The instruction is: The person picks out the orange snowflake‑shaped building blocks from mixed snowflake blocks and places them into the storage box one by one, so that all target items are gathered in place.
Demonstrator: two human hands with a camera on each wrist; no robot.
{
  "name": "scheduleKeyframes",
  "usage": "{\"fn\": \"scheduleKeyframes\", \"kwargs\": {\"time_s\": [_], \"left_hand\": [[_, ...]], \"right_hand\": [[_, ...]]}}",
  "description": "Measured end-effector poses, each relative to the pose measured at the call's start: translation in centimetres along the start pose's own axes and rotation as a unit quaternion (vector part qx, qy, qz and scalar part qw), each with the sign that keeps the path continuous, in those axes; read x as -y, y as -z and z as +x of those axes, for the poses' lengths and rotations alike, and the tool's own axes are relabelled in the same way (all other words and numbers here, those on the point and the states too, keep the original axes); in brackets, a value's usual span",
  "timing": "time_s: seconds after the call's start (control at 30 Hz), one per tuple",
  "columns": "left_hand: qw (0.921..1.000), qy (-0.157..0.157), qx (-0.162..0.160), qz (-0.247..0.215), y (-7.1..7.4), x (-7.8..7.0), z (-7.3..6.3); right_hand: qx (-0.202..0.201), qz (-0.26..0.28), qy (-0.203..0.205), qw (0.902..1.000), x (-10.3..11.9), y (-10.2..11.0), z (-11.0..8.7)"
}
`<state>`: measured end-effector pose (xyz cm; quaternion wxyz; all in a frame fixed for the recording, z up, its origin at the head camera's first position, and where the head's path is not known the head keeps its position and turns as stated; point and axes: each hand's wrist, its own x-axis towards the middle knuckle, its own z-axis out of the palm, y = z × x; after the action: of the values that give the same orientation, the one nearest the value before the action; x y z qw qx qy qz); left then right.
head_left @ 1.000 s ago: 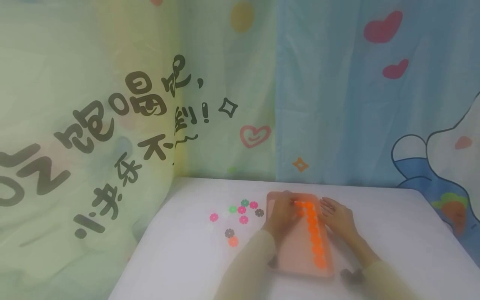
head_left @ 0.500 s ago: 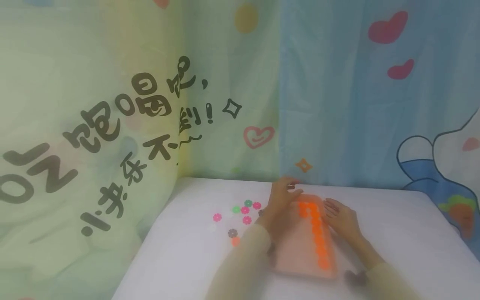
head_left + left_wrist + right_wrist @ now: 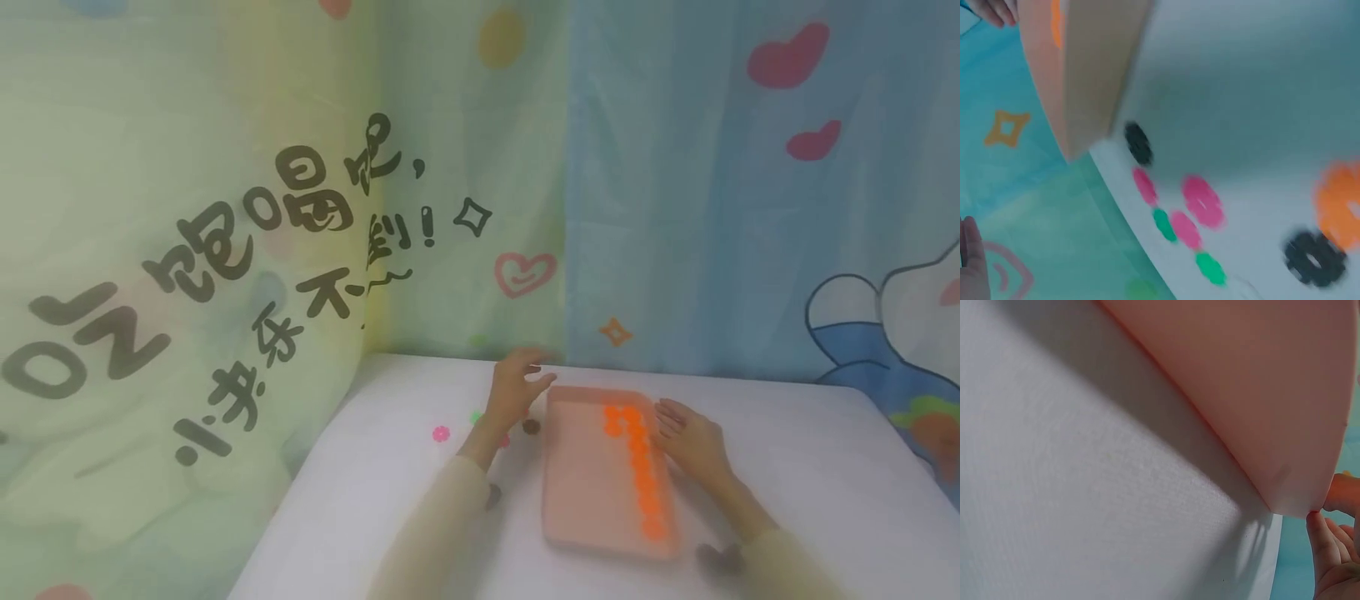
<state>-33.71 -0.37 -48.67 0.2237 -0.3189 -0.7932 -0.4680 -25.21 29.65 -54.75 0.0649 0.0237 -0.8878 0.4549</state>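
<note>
My left hand [image 3: 517,387] hovers left of the pink tray [image 3: 585,492], thumb and fingers apart, nothing visible between them. Below it lie loose flower-shaped plastic discs, partly hidden by the hand and sleeve. The left wrist view shows pink discs [image 3: 1204,201], green discs [image 3: 1211,269], dark discs [image 3: 1139,144] and an orange disc [image 3: 1338,203] on the table. Inside the tray, orange discs [image 3: 642,471] form a long row beside the right wall, with a short second row at its far end. My right hand [image 3: 690,437] pinches the tray's right rim near the far corner.
The tray stands on a white-covered table [image 3: 795,467]. Behind it hangs a blue printed curtain [image 3: 675,208], and a pale green one with black lettering [image 3: 187,125] hangs at the left. One pink disc [image 3: 441,433] lies apart, further left.
My left hand has left the tray's far end and swung left over the loose discs. The right hand stays at the tray's right rim. The head view has shifted slightly.
</note>
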Motion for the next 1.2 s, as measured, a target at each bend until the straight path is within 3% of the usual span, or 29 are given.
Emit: {"fn": "scheduleKeyframes", "kwargs": {"time_s": [0.33,0.5,0.63,0.73,0.87,0.97,1.07,1.13,1.2], "left_hand": [[0.9997,-0.017,-0.014,0.006,4.2,1.8,-2.3],[0.9996,0.022,0.017,0.002,5.8,2.1,-4.0],[0.9947,0.067,0.071,-0.032,7.1,2.5,-5.5],[0.9838,0.115,0.132,-0.039,8.1,2.9,-6.7],[0.9574,0.194,0.213,-0.017,9.3,3.4,-8.2],[0.9371,0.243,0.250,-0.015,9.9,3.7,-9.2],[0.9224,0.276,0.270,-0.018,10.3,3.8,-9.9],[0.9178,0.281,0.280,-0.019,10.6,3.8,-10.2],[0.9178,0.265,0.296,-0.011,10.7,3.7,-10.3]], "right_hand": [[-0.005,-0.007,0.005,1.0000,-0.2,0.3,0.1],[-0.005,-0.024,-0.007,0.9997,0.1,0.2,0.0],[-0.005,-0.044,-0.024,0.9987,0.1,0.2,-0.1],[0.000,-0.060,-0.023,0.9979,0.0,0.2,0.0],[0.005,-0.067,-0.010,0.9977,-0.1,0.2,0.1],[0.011,-0.061,-0.008,0.9980,0.1,0.2,0.1],[0.017,-0.055,-0.006,0.9983,0.4,0.1,0.1],[0.019,-0.050,-0.007,0.9985,0.6,0.1,0.1],[0.021,-0.049,-0.007,0.9986,0.6,0.0,0.1]]}}
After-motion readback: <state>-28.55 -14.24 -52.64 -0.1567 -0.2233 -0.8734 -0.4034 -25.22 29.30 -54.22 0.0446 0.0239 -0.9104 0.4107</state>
